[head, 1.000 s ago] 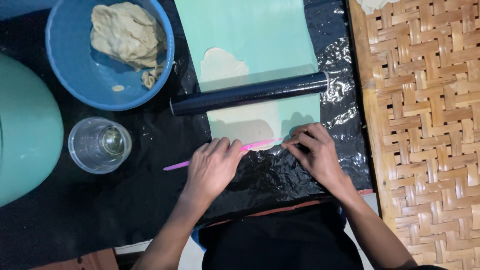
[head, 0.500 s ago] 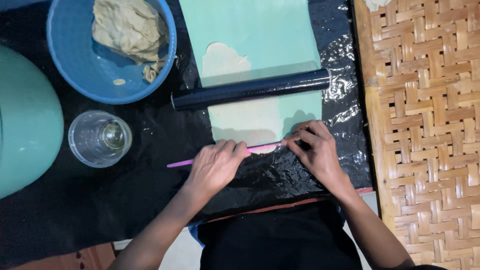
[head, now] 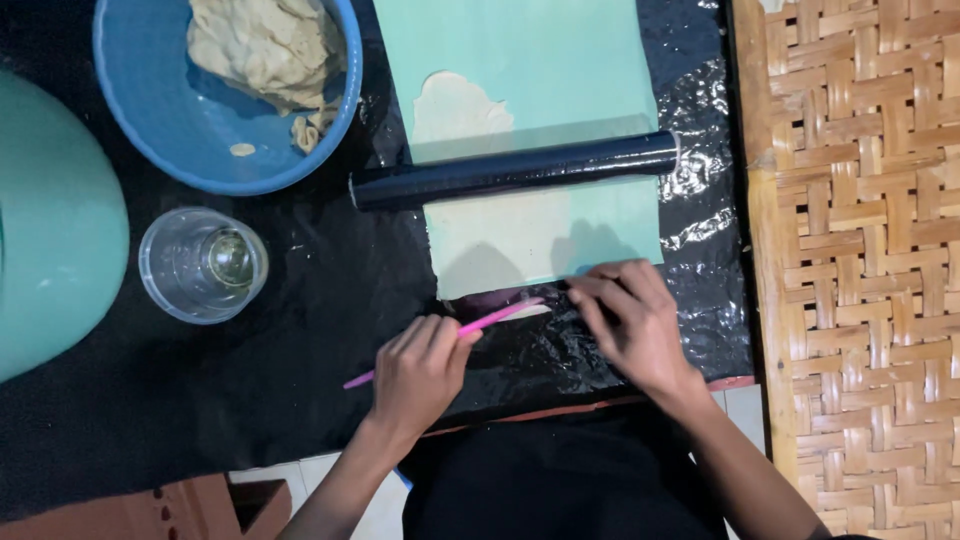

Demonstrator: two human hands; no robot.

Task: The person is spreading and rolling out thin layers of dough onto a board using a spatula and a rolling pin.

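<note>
My left hand grips a thin pink stick that points up-right toward the near edge of a teal sheet. Flattened pale dough lies on that sheet, farther up. A black rolling pin lies across the sheet above my hands. My right hand rests palm down at the sheet's near right corner, fingertips by the stick's tip and a small pale dough strip.
A blue bowl with a lump of dough sits at the top left. Next to it stand a clear plastic cup and a large teal container. Black plastic film covers the work surface. A woven mat lies to the right.
My left hand has drawn back toward me and to the left with the pink stick, off the sheet's edge. My right hand stays at the sheet's near corner.
</note>
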